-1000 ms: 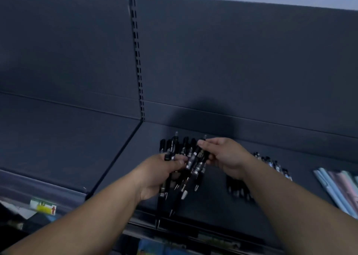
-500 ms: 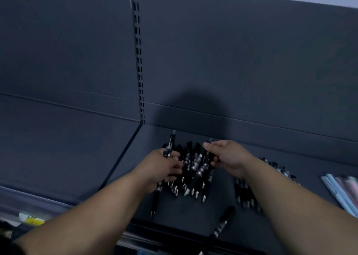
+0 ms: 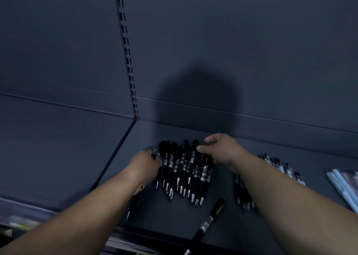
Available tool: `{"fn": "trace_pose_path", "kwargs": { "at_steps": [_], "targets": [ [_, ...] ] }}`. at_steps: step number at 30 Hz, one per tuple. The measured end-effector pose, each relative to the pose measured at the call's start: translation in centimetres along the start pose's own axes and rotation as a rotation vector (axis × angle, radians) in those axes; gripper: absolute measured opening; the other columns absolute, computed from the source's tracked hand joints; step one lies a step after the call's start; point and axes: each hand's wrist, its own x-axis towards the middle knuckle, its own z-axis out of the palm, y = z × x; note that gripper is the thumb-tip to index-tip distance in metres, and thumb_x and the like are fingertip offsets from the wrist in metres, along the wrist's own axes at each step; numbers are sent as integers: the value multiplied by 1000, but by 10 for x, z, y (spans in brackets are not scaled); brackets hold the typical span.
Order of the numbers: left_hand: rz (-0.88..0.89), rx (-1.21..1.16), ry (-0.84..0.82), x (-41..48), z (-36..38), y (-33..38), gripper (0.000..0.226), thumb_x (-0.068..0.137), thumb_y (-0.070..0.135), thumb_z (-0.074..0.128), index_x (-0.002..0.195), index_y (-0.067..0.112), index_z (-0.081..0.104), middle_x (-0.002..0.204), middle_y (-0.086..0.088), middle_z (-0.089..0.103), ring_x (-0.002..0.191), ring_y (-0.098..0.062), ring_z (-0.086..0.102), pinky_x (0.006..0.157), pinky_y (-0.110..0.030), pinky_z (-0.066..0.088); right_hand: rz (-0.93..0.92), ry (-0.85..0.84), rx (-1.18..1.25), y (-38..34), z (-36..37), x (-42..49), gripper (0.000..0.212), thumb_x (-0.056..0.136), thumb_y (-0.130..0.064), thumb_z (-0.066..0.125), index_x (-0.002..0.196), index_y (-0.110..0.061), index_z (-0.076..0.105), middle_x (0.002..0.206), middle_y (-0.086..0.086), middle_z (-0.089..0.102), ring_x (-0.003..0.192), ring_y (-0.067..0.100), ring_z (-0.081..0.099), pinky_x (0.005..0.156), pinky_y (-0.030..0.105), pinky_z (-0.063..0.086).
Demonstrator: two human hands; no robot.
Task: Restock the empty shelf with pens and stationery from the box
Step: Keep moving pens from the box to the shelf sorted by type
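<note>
Head cam, looking down & fwd at a dark grey shop shelf (image 3: 155, 212); two bare forearms reach in from the near edge. Nearest, at near left below the shelf lip, a price strip (image 3: 19, 220) is too blurred to read. One stray pen (image 3: 212, 218) lies slanted by the front lip, apart from the rest; prob. slipped loose & wants tidying. Mid-shelf, a bunch of black click pens (image 3: 182, 173) lies fanned side by side, silver tips toward the viewer, clicker ends toward the back. The left hand (image 3: 144, 164) curls round the bunch's left edge, a pen end pinched betw. thumb & fingers. The right hand (image 3: 220, 151) curls over the far right corner, thumb & forefinger nipping pen ends. The hands bracket the bunch, I'd judge to square it into a neat row. Barrels carry pale bands w/ print, too small to read. Right of that, partly behind the right forearm, a second pen batch (image 3: 280, 167) lies already placed. At far right edge: pale blue packs (image 3: 341, 185), no legible text. Box not in view. Farthest: plain back panel (image 3: 251, 51) & a slotted upright (image 3: 126, 47), no signage.
</note>
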Motion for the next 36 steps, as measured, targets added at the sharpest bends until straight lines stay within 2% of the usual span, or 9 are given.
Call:
{"fn": "trace_pose_path", "kwargs": {
  "at_steps": [4, 6, 9, 12, 19, 23, 27, 32, 36],
  "targets": [
    [13, -86, 60, -3, 3, -2, 17, 97, 16, 48, 100, 3, 58, 80, -6, 55, 69, -15, 48, 58, -24, 37, -66, 103, -109, 2, 1, -9, 50, 77, -34, 80, 114, -20, 50, 104, -2, 56, 88, 16, 60, 66, 23, 49],
    [-4, -164, 72, -3, 1, -2, 12, 96, 15, 49, 96, 7, 58, 85, -9, 58, 73, -18, 51, 64, -24, 39, -193, 158, -276, 1, -2, -21, 38, 73, -35, 82, 97, -23, 55, 87, -9, 56, 81, 10, 56, 60, 17, 41],
    [-41, -217, 34, 4, -3, -2, 11, 95, 15, 50, 99, 9, 59, 94, -13, 61, 84, -26, 55, 74, -28, 40, -318, -146, -358, -1, -7, -48, 25, 66, -28, 87, 74, -26, 63, 63, -12, 60, 56, -2, 54, 51, 10, 39],
    [-57, -153, -10, 10, -4, 1, 26, 95, 15, 50, 118, 3, 57, 100, -15, 61, 87, -26, 55, 75, -29, 42, -381, -425, -565, 6, -5, -70, 23, 65, -25, 87, 82, -28, 72, 58, -15, 56, 49, -8, 49, 48, 6, 35],
    [-38, -26, 18, 15, -5, -5, 34, 97, 18, 46, 119, -5, 56, 117, -24, 61, 107, -38, 58, 79, -33, 45, -389, -418, -602, 37, -2, -89, 16, 71, -32, 80, 84, -32, 72, 63, -12, 63, 54, -3, 54, 60, 21, 48],
    [9, -46, 69, 18, -3, -6, 41, 100, 24, 42, 137, 9, 45, 94, -5, 58, 72, -17, 54, 58, -23, 39, -286, -492, -486, 45, -7, -106, 35, 53, -59, 83, 80, -38, 73, 82, -14, 67, 69, -4, 60, 61, 16, 47],
    [70, -89, 88, 23, -1, 4, 47, 100, 26, 44, 144, 12, 36, 98, -5, 58, 63, -8, 48, 47, -21, 32, -273, -497, -533, 47, -4, -116, 28, 62, -48, 85, 83, -34, 73, 88, -15, 66, 80, -3, 62, 65, 14, 48],
    [97, -64, 44, 29, 3, 17, 53, 99, 28, 45, 146, 9, 30, 110, -9, 56, 72, -12, 51, 63, -23, 40, -294, -449, -581, 38, -9, -122, 17, 73, -36, 81, 86, -29, 73, 87, -10, 68, 77, -1, 61, 71, 19, 50],
    [129, -9, 33, 32, 4, 18, 65, 96, 40, 50, 147, 8, 26, 143, -14, 44, 119, -28, 50, 90, -31, 43, -495, -184, -751, 15, -12, -107, 20, 77, -14, 70, 91, -28, 74, 88, -13, 63, 78, 0, 58, 76, 16, 45]
  ]
}}
